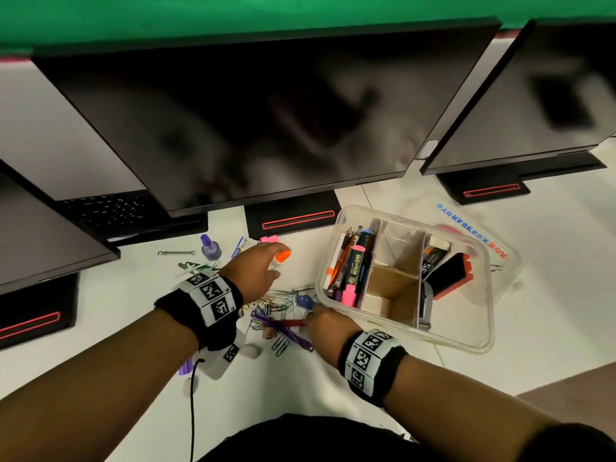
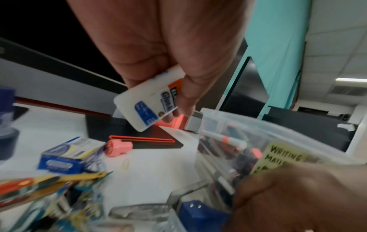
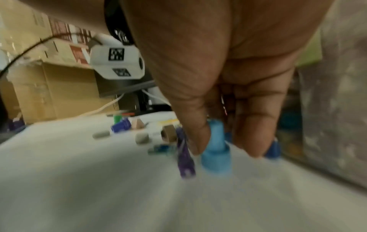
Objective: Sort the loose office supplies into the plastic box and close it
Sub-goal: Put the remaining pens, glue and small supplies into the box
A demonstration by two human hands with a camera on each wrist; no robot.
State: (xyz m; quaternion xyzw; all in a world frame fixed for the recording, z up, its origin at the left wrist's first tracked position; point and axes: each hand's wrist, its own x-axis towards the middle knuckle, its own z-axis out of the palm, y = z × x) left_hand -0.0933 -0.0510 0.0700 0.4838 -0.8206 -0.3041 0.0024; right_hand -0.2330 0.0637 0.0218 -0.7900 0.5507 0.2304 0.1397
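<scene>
Sorting roughly half done: plastic box (image 1: 405, 331) holds pens, lid off at 2 o'clock, left hand (image 1: 256, 268) pinching glue stick (image 2: 148, 102), right hand (image 1: 325, 323) pinching a blue cap (image 3: 216, 150) (clip pile remains at box's 9 o'clock).

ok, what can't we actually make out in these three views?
- Glue stick brand text: left wrist view, covered by the left hand.
- Light blue piece in the right hand: right wrist view, motion blur; identity unclear.
- Yellow label on the plastic box: left wrist view, lower lines hidden by the right hand.
- Paper clip pile: head view, too small to count.
</scene>
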